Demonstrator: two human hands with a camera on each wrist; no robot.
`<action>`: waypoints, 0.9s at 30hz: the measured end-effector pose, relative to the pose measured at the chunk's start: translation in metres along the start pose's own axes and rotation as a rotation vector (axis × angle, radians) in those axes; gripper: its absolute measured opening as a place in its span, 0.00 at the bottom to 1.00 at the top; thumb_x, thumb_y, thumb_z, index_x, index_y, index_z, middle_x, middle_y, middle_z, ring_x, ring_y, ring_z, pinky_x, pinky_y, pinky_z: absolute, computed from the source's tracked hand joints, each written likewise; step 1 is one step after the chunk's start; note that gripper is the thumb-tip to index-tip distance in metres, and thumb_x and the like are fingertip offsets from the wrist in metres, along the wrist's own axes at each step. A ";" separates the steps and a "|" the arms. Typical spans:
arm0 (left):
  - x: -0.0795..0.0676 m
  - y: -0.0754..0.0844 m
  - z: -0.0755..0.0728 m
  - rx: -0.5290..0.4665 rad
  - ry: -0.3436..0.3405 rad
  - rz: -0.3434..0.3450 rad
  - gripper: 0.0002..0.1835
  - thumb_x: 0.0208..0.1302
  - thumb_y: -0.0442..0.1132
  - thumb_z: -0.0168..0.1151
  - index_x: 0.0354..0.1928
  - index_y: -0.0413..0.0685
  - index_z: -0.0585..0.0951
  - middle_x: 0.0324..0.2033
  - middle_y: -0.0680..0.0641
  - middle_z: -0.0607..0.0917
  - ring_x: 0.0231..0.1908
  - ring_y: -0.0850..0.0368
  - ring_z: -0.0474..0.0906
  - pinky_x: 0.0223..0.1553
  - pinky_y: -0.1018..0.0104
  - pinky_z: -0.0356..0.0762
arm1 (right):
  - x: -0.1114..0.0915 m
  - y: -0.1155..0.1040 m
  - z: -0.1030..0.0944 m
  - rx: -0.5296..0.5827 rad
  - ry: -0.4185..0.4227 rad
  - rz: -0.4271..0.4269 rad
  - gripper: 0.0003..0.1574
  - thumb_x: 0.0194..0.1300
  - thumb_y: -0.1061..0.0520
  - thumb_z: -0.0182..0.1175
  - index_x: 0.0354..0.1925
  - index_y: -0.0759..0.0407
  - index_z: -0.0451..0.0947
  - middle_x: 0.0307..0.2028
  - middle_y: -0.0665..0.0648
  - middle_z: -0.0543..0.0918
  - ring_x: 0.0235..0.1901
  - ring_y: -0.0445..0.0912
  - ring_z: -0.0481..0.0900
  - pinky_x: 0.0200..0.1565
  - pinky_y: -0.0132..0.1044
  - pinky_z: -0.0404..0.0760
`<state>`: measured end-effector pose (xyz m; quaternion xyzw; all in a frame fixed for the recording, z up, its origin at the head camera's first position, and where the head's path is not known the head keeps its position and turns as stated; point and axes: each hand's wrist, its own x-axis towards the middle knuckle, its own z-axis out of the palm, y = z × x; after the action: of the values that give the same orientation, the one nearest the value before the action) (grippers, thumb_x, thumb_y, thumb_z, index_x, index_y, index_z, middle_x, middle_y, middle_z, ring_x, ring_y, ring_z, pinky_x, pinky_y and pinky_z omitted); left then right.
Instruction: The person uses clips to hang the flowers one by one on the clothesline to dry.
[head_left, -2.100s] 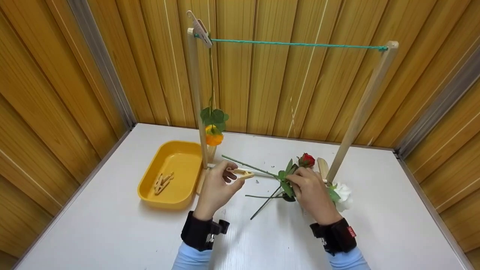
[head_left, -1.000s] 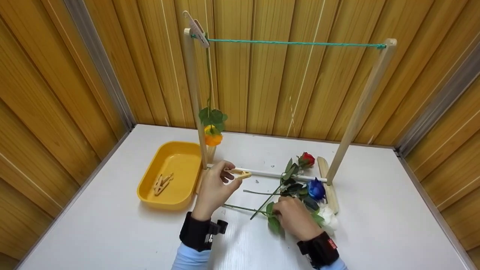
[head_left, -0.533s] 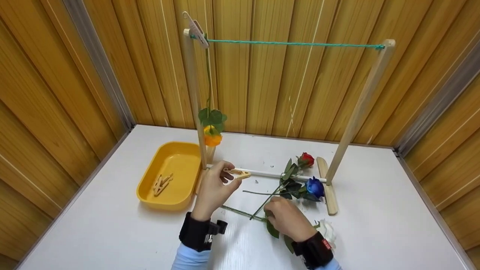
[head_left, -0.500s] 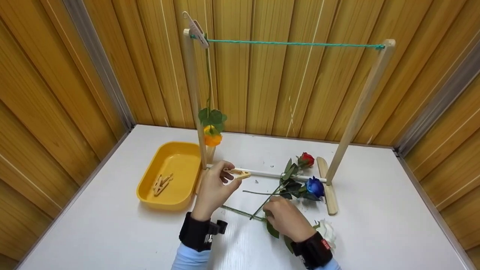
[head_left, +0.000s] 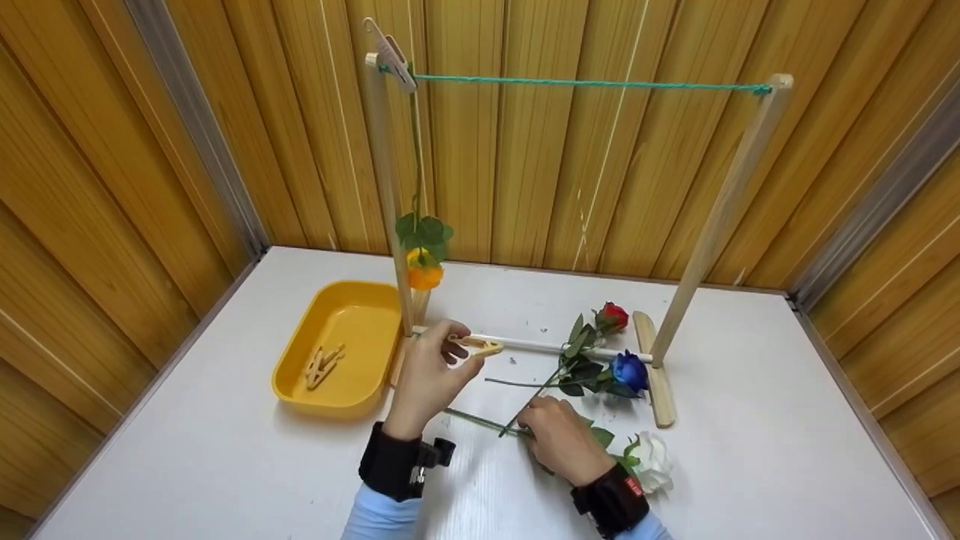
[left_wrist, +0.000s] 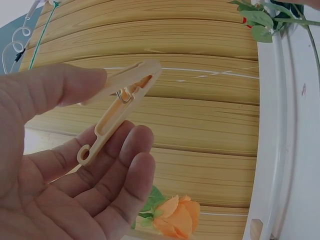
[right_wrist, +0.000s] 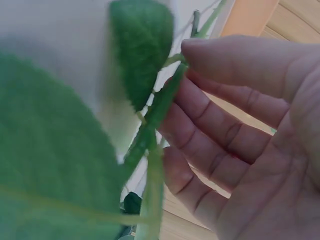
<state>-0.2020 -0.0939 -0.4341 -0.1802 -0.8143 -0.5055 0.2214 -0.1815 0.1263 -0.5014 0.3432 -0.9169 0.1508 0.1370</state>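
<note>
In my left hand [head_left: 431,379] I hold a wooden clothespin [left_wrist: 132,75], the thumb on one leg and the fingers against the other; it is level above the table in the head view. My right hand [head_left: 566,442] pinches the green stem of a white rose [head_left: 651,461] between thumb and fingers. Its leaves [left_wrist: 261,19] appear far off in the left wrist view, while large leaves [right_wrist: 45,150] fill the right wrist view. Just beyond lie a blue rose [head_left: 630,371] and a red rose [head_left: 613,316], their stems crossing.
A teal string [head_left: 585,82] spans two wooden posts [head_left: 709,240]. From its left end an orange rose [head_left: 425,271] hangs head down under a clothespin [head_left: 391,56]. A yellow tray [head_left: 360,322] at left holds several clothespins [head_left: 322,367]. A white rod [head_left: 525,345] joins the posts' feet.
My right hand has drawn the white rose toward the table's front and slightly left, off the blue and red roses, uncovering the blue one. The left hand stays nearly still with its clothespin.
</note>
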 end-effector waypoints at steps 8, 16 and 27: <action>0.000 0.000 -0.001 -0.006 -0.002 0.000 0.15 0.55 0.28 0.75 0.43 0.34 0.81 0.37 0.39 0.87 0.33 0.42 0.86 0.36 0.55 0.85 | 0.000 0.004 0.004 0.027 -0.008 -0.005 0.13 0.47 0.74 0.70 0.25 0.57 0.86 0.26 0.53 0.84 0.28 0.49 0.83 0.31 0.45 0.79; 0.001 0.001 -0.002 0.007 -0.004 -0.007 0.15 0.55 0.28 0.75 0.43 0.35 0.81 0.37 0.40 0.87 0.33 0.46 0.86 0.36 0.54 0.85 | -0.002 0.006 -0.011 0.033 0.008 0.018 0.14 0.44 0.74 0.66 0.18 0.56 0.80 0.21 0.50 0.78 0.23 0.47 0.79 0.24 0.39 0.73; 0.000 0.002 -0.003 0.005 -0.002 -0.020 0.15 0.55 0.28 0.75 0.43 0.34 0.81 0.37 0.40 0.87 0.34 0.42 0.85 0.37 0.52 0.85 | -0.004 0.007 -0.010 0.096 -0.136 0.082 0.15 0.48 0.75 0.65 0.19 0.56 0.81 0.22 0.51 0.82 0.24 0.45 0.80 0.25 0.37 0.75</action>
<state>-0.2009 -0.0957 -0.4318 -0.1720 -0.8177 -0.5052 0.2159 -0.1814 0.1370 -0.4951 0.3210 -0.9291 0.1763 0.0513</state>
